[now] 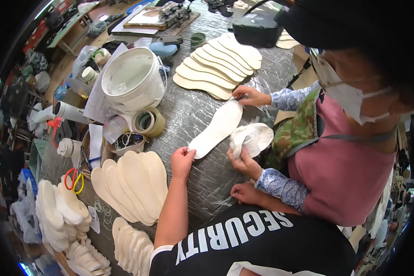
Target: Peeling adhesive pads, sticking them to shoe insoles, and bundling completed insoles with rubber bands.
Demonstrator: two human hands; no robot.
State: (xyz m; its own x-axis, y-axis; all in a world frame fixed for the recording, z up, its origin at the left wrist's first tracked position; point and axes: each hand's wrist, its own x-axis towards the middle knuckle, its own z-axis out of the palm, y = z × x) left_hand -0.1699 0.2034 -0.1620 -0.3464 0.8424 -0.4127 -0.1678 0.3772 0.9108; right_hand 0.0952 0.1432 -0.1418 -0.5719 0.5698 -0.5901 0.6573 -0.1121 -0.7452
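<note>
A white shoe insole (pixel 218 126) lies slantwise over the table in front of me. My left hand (pixel 183 161) pinches its lower-left end between thumb and fingers. A co-worker's hand (pixel 250 97) grips the opposite end of the same insole. In the co-worker's other hand (pixel 245 164) is a bunched, soft white piece (pixel 252 139), perhaps cloth or padding; its kind is unclear. My right hand (pixel 246 192) rests near the table's edge below that hand, with its fingers curled in and nothing visible in them.
Cream insoles (pixel 216 66) fan out at the back, with more (pixel 131 186) at the left front. A white bucket (pixel 135 78), a tape roll (pixel 148 121) and scissors (pixel 74 179) stand or lie on the left. Insole stacks (pixel 62 209) crowd the lower left. The co-worker (pixel 338 170) is close on my right.
</note>
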